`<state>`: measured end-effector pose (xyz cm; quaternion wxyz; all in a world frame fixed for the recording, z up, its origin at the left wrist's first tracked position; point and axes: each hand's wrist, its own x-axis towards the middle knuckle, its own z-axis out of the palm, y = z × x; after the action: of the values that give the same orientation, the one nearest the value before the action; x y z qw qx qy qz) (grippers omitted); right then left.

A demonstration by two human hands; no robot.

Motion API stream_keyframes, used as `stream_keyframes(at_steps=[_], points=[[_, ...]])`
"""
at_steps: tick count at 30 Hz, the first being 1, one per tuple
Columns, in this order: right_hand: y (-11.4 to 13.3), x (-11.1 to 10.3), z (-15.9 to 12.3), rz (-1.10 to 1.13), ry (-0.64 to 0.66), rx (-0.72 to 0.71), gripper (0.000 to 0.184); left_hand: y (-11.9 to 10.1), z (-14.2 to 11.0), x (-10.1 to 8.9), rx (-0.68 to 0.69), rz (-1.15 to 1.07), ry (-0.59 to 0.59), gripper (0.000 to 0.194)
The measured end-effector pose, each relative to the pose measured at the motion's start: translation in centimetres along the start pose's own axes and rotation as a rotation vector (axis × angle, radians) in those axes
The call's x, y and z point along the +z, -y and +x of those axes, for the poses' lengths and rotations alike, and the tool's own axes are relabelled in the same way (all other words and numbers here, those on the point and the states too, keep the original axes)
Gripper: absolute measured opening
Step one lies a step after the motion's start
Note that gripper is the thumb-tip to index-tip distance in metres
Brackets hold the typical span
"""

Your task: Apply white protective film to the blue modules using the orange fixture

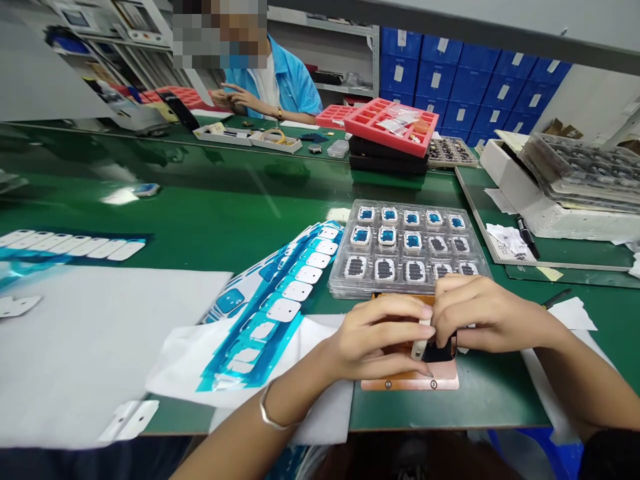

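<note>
Taking the copper-coloured plate on the green table as the clock's centre, a row of white rounded labels lies farthest left, between nine and ten o'clock. Nearer, at nine, spreads a white sheet. At ten, blue film strips carrying white rounded pieces slant up toward twelve. Across the table, at eleven, sits a co-worker in a blue jacket.

The left hand reaches in from the left, its fingers gripping a small pale block above the plate. A dark glossy part is just beside the block, at three o'clock from it. At twelve from the plate lies a clear tray, three rows of five units, eight of them blue. The right hand, at two, has its fingers bent together against the block; they hide their own tips, so I cannot tell whether they grip anything. A black marker lies between one and two.
</note>
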<state>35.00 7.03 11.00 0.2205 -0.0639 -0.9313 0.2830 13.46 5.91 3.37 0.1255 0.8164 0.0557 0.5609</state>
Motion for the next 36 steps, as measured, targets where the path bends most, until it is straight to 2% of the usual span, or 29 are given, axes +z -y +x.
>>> stream_keyframes(at_steps=[15,18,21,23,27,29,32,36], points=[[0.0,-0.2,0.0,-0.032,-0.001,0.016,0.016,0.0,-0.1,0.0,-0.027,-0.01,0.014,0.048],[0.1,0.3,0.0,-0.039,-0.162,0.064,0.008,0.2,-0.1,-0.2,-0.044,0.053,-0.08,0.06],[0.2,1.2,0.1,-0.034,-0.429,0.134,0.02,0.4,0.0,-0.4,-0.017,0.118,-0.192,0.068],[0.4,1.9,0.3,0.022,-0.501,0.217,0.028,0.5,0.1,-0.4,-0.01,0.155,-0.223,0.063],[0.7,3.2,0.7,0.225,-0.406,0.405,0.047,0.4,0.1,-0.5,-0.016,0.204,-0.226,0.048],[0.7,3.5,0.9,0.302,-0.39,0.46,0.046,0.4,0.0,-0.5,-0.01,0.202,-0.224,0.046],[0.6,3.7,0.9,0.342,-0.415,0.467,0.039,0.4,0.0,-0.5,0.004,0.2,-0.22,0.048],[0.4,3.5,0.6,0.288,-0.426,0.434,0.034,0.4,0.1,-0.5,0.003,0.218,-0.214,0.054]])
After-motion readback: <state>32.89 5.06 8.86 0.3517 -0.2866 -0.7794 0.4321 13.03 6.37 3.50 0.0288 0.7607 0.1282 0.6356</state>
